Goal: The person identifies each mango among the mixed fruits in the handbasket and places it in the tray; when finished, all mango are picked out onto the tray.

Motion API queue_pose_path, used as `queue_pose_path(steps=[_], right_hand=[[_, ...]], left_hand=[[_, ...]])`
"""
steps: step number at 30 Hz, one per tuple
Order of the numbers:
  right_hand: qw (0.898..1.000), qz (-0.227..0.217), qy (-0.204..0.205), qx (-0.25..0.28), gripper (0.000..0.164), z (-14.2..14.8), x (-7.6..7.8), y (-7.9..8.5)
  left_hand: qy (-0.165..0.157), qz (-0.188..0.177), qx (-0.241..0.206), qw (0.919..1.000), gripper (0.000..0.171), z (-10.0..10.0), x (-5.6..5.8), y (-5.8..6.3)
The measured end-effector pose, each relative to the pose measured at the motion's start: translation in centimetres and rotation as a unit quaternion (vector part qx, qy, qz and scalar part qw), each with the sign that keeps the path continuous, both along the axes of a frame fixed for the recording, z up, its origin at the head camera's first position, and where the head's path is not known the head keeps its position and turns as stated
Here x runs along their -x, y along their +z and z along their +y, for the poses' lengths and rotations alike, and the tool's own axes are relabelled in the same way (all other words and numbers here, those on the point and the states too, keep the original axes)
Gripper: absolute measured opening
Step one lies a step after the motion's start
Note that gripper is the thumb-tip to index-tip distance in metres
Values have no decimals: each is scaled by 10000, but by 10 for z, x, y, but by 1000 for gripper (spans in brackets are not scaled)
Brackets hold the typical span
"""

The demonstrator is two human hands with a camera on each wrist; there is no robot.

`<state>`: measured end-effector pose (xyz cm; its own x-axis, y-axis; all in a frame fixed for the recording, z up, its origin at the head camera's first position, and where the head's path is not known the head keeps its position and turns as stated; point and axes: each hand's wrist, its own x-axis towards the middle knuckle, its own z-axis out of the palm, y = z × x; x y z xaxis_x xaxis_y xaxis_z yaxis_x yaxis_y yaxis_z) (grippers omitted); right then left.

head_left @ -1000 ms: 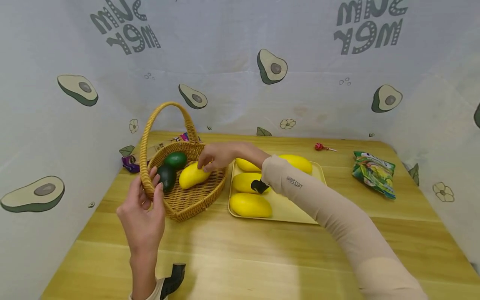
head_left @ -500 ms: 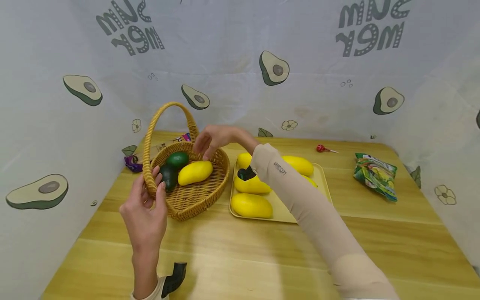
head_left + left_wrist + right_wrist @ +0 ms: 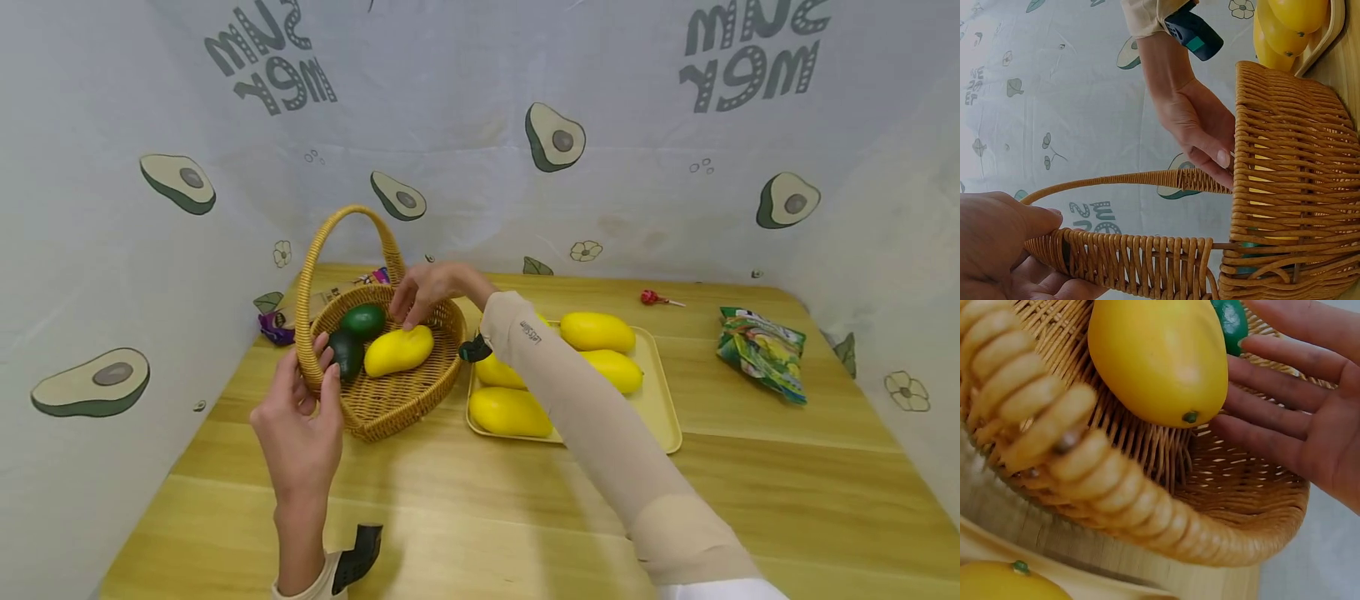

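My left hand (image 3: 300, 425) grips the near side of the arched handle (image 3: 306, 308) of a wicker basket (image 3: 420, 408). Inside lie a yellow mango (image 3: 396, 353), a green avocado (image 3: 363, 321) and a darker avocado (image 3: 346, 354). Reaching over the basket's far side, my right hand (image 3: 429, 292) has its fingertips at the mango's far edge. From the right wrist view, those fingers (image 3: 1272, 415) look nearly straight beside the mango (image 3: 1160, 359), not wrapped round it. Whether every fingertip touches the fruit, I cannot tell.
Right of the basket, a pale yellow tray (image 3: 663, 408) carries several mangoes (image 3: 510, 411), partly hidden by my right forearm. A lollipop (image 3: 660, 298) and a green snack bag (image 3: 762, 354) lie farther right. Purple-ended packaging (image 3: 276, 328) sits behind the basket.
My right hand lifted off the mango's right end, then came down again at its far side. The left hand keeps hold of the handle. The head view has shifted slightly.
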<state>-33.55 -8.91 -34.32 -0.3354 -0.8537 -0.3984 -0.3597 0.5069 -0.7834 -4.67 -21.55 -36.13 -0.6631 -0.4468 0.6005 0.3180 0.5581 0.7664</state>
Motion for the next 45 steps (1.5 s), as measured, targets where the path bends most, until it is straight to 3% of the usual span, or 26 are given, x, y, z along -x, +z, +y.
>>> queue_pose_path(steps=[10, 16, 30, 45], right_hand=[[9962, -121, -173, -841, 50, -4, 2, -5], [9961, -143, -36, -875, 45, -5, 2, -10], [9990, 51, 250, -369, 38, 3, 1, -5], [9948, 43, 477, 900, 34, 68, -14, 24]], left_hand=[[-98, 62, -7, 9999, 37, 1, 3, -2], [-91, 42, 10, 9999, 37, 2, 3, -2], [27, 40, 49, 10000, 36, -1, 1, -3], [67, 6, 57, 10000, 37, 0, -2, -2]])
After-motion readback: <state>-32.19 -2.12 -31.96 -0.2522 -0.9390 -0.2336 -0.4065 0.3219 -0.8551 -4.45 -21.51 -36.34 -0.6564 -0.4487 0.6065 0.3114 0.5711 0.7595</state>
